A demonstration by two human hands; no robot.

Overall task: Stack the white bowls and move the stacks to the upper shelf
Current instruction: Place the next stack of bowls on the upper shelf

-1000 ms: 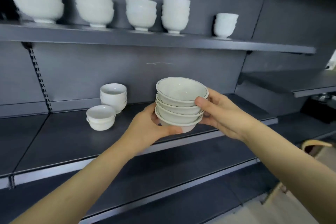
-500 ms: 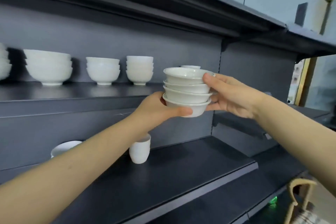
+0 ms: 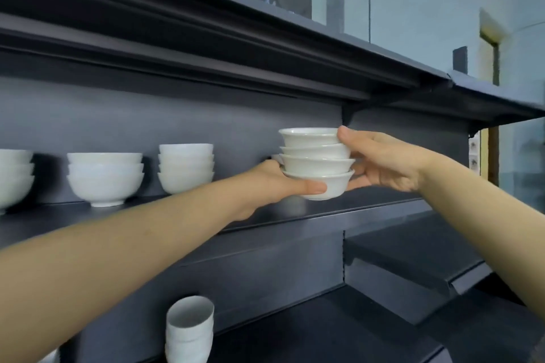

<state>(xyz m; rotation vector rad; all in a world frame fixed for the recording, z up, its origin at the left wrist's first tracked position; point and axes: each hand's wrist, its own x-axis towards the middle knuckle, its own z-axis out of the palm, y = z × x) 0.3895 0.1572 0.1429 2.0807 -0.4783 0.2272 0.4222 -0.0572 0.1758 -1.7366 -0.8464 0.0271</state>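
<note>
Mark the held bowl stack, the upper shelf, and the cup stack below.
held bowl stack (image 3: 318,164), head view, side of third bowl
upper shelf (image 3: 368,200), head view, bare top surface
cup stack (image 3: 190,334), head view, top cup's outer wall

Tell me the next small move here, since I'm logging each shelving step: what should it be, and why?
Probably lower the bowl stack straight down onto the upper shelf. The left hand and right hand grip it from either side just over bare shelf, right of the other stacks, its base apparently not yet resting.
</note>
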